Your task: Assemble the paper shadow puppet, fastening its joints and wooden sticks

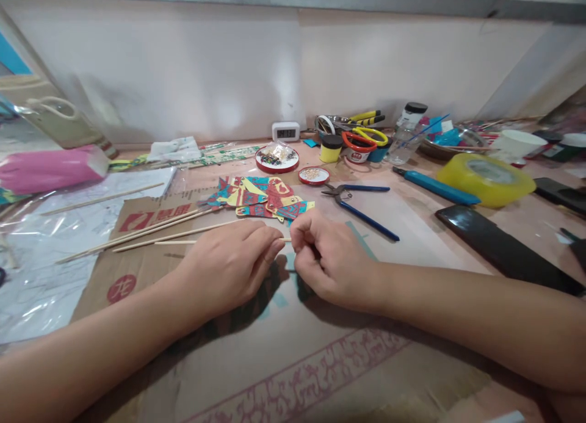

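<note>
My left hand (229,258) is closed around a thin wooden stick (174,243), whose length reaches out to the left past the wrist. In the short gap between the hands the same stick shows again, and my right hand (336,255) pinches it with curled fingers. What lies inside the fingers is hidden. Just beyond the hands is a flat jointed figure (268,197) in red, yellow and turquoise, dotted with small round fasteners. Several more wooden sticks (151,227) rest left of it. Blue-handled pliers (361,209) lie open to the right.
Behind are a bead dish (277,159), a smaller dish (314,176), a digital clock (285,131) and scissors (370,136). At right lie a blue cutter (442,187), yellow tape roll (485,177) and black phone (503,243). Cardboard (110,276) and a pink packet (52,169) are left.
</note>
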The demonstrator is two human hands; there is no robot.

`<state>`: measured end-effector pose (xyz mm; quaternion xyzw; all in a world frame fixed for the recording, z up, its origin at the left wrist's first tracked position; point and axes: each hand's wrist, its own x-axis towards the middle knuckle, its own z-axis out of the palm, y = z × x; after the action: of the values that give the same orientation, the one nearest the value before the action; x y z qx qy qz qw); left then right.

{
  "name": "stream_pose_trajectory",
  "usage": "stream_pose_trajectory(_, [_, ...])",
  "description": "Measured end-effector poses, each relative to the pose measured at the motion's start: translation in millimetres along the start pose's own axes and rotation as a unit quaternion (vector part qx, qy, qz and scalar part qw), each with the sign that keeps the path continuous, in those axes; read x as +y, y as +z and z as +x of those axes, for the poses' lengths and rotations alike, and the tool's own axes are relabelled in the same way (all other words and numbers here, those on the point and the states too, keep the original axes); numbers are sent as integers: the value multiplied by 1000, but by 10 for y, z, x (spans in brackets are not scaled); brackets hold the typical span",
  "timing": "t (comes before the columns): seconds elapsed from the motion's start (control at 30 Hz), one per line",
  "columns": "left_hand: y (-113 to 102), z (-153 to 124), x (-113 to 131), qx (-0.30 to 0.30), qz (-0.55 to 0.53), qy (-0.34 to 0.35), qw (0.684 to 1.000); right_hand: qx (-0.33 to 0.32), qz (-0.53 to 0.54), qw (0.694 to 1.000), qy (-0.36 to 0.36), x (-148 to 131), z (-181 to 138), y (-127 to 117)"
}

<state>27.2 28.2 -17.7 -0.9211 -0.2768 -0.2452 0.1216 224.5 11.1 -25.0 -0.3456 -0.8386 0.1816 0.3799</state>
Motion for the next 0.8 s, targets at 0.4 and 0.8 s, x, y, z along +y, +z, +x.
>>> stream_pose_trajectory(0.4, [21, -25, -32, -37, -159, 2, 987, 2, 218, 976, 31, 7, -78, 67])
stream_pose_trajectory(0.8, [0, -16, -5, -30, -139, 9, 990, 7, 176, 984, 15, -11, -67, 43])
